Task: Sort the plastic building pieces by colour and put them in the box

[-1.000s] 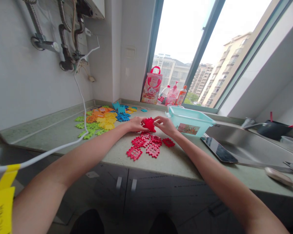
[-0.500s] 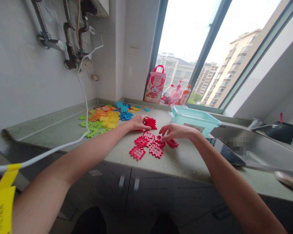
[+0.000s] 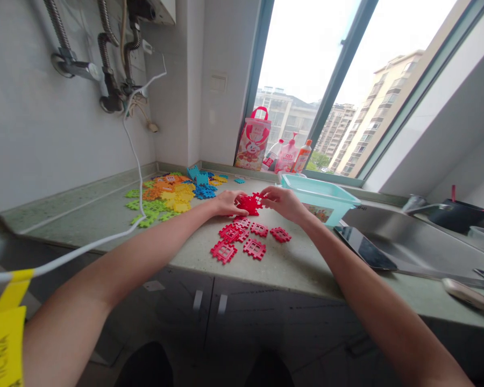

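Red interlocking plastic tiles [image 3: 248,205] are gripped by my left hand [image 3: 228,203], its fingers and thumb closed on their left side. My right hand [image 3: 281,202] pinches one more red window tile [image 3: 258,200] by its right edge, against the tiles in my left hand. Whether the two are joined I cannot tell. Below my hands several loose red window tiles lie on the counter, among them one at the front left [image 3: 223,251], one at the front [image 3: 254,248] and one at the right [image 3: 280,234].
Green, orange, yellow and blue tiles [image 3: 177,196] form a pile at the left. A turquoise plastic tub [image 3: 326,199] stands right, before a steel sink [image 3: 391,231]. A dark tablet [image 3: 365,247] lies at the sink's edge. A white cable [image 3: 105,242] crosses the left side.
My right hand has lifted a red window tile from the loose group and brought it up to the tiles in my left hand. The view has shifted slightly.
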Available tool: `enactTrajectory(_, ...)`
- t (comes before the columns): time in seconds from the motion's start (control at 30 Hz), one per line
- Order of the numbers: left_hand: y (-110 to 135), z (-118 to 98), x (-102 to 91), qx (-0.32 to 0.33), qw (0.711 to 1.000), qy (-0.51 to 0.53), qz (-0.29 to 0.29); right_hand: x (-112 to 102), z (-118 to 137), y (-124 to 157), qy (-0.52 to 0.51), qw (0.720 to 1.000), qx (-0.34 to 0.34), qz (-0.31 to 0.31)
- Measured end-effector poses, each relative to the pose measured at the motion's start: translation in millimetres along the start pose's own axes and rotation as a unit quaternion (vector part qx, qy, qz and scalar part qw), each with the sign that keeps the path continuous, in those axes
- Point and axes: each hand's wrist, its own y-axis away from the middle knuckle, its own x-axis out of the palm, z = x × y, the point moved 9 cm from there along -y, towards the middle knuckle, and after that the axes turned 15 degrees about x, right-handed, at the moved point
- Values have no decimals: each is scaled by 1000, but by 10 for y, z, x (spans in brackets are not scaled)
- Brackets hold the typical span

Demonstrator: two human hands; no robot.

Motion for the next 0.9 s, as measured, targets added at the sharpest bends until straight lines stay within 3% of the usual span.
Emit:
enactTrajectory(0.17, -5, -104, 21, 8, 1000, -5, 13, -60, -65, -52, -66, 994, 15, -82)
enactTrajectory(0.4, -18, -210, 32, 54, 998, 28, 10, 226, 56, -9, 148, 987, -16, -53)
enactTrajectory(0.53, -21, -135, 41, 39, 999, 14, 12, 125, 143, 17, 204, 975, -39, -75)
enactTrajectory(0.6, -18, -63, 35, 19, 1000, 8, 7, 50, 103, 27, 231, 972, -14, -44)
enactTrajectory(0.7, -7, 44, -3, -11, 1000, -15, -10, 50, -44, 98, 244, 965, 54, 76)
enactTrajectory(0.77, 1, 86, -26, -24, 999, -34, -16, 96, -104, 173, 232, 959, 90, 138)
enactTrajectory(0.9, 12, 86, -43, -29, 999, -42, -17, 293, -77, 275, 231, 947, 109, 194)
